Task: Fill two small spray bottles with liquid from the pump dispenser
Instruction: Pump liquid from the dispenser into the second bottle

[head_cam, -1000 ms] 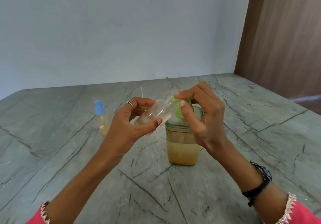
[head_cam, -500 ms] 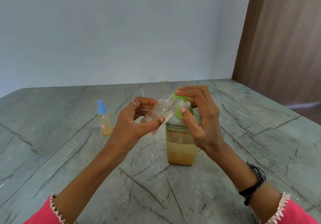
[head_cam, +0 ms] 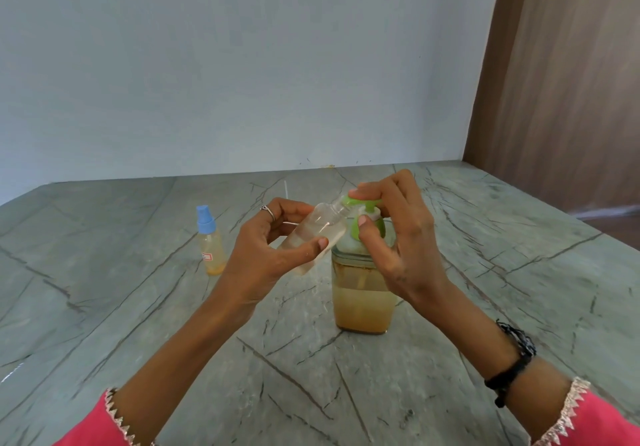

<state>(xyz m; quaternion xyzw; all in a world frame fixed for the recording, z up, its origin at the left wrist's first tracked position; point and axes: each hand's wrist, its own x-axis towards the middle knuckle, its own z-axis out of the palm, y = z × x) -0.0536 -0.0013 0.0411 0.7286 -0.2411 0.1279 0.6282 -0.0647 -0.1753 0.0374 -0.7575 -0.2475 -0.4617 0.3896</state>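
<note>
Your left hand (head_cam: pixel 263 255) grips the uncapped spray bottle (head_cam: pixel 313 236), tilted, neck at the pump dispenser's (head_cam: pixel 362 293) green spout. Your right hand (head_cam: pixel 398 237) clasps the pump head. At ten o'clock, the blue-capped bottle (head_cam: pixel 210 241) stands apart.

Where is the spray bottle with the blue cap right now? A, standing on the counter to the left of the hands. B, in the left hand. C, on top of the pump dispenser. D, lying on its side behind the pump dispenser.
A: the blue-capped spray bottle stands upright on the counter, untouched, left of the left hand, which holds a clear capless bottle.
</note>
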